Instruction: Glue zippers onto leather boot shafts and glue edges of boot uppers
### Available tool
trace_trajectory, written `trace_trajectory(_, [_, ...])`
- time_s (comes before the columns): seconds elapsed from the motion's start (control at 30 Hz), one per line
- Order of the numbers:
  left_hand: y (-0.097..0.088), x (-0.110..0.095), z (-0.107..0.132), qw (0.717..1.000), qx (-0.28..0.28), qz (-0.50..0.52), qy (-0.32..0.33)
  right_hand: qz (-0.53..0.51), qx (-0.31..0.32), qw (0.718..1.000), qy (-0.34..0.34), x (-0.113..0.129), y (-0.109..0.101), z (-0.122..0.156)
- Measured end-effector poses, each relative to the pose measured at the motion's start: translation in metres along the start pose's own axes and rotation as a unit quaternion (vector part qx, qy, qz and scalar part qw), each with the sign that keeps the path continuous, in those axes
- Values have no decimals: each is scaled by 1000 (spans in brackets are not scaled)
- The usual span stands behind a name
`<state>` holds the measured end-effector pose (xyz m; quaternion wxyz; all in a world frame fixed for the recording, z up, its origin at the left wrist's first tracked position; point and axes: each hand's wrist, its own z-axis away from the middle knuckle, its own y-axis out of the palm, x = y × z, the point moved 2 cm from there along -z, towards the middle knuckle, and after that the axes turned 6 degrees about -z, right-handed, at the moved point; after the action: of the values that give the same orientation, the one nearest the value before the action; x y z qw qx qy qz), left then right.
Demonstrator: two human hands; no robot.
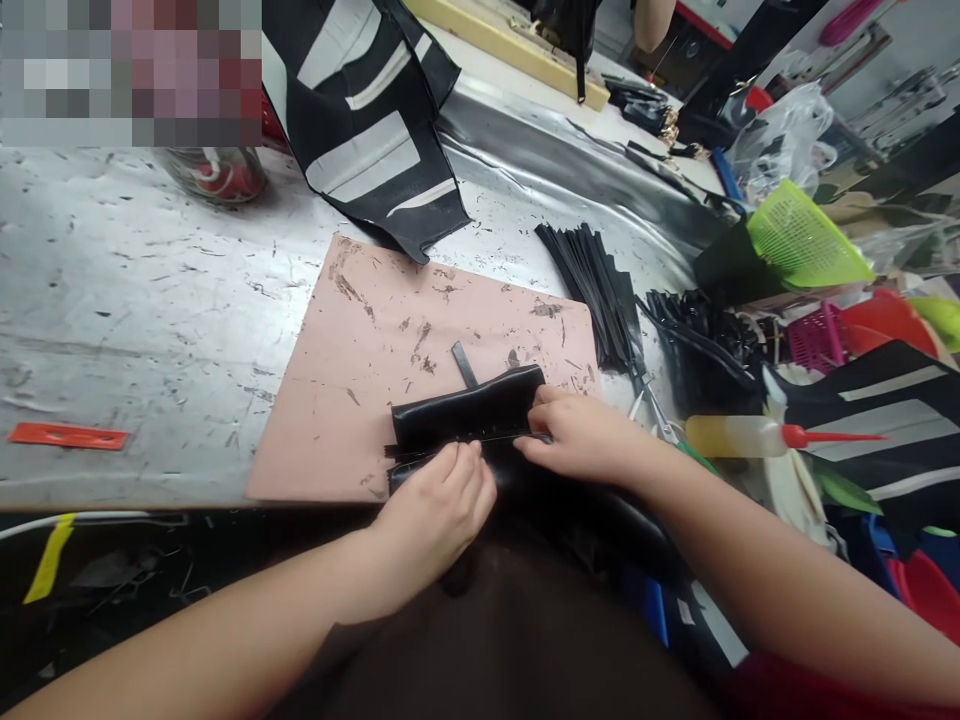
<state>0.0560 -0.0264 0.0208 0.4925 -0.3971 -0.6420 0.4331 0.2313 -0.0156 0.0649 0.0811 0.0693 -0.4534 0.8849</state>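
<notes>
A black leather piece (469, 410) lies folded on a pink cutting board (375, 340) at the table's near edge. A short black strap (463, 364) sticks out behind it. My left hand (439, 505) pinches the folded edge on the left side, fingers curled and pressed on the leather. On the right side, my right hand (581, 435) pinches the same edge, with its fingertips on a thin black strip that runs along the fold. More black leather hangs off the table under both hands.
A bundle of thin black strips (592, 290) lies right of the board, and a glue bottle with a red nozzle (757, 437) sits beside scissors. A black-and-white striped bag (367, 120) lies at the back. The metal table (135, 300) holds an orange tag (67, 436). Coloured plastic baskets crowd the right.
</notes>
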Motion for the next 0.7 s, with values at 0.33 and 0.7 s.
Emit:
trace_trajectory(0.33, [0, 2, -2, 997, 65, 43, 5, -73, 57, 995, -26, -20, 1, 0])
trace_trajectory(0.7, [-5, -9, -33, 999, 42, 13, 19, -37, 46, 998, -29, -19, 2, -9])
